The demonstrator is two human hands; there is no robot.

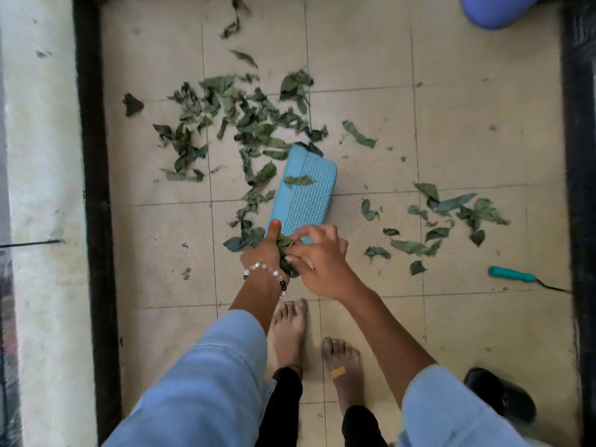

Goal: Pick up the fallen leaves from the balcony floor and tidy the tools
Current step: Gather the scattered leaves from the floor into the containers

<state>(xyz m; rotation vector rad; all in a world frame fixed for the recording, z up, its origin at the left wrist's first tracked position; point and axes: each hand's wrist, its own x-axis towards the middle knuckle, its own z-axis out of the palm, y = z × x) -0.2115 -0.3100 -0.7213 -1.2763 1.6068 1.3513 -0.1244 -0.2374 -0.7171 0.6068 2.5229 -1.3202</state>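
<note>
A tiled balcony floor (467,108) lay strewn with green leaves, seen from above a standing person.

Nearest were two bare feet and pale blue sleeves. Above them the left hand (264,250), wearing a beaded bracelet (267,274), gripped a bunch of leaves (285,253) with curled fingers, thumb up. The right hand (317,256) touched that bunch, its fingers bent around it. Just beyond lay a blue perforated basket (306,188) with one leaf on it. A teal-handled tool (512,275) lay to the right. Farther off, the main leaf pile (238,121) spread across the tiles.
</note>
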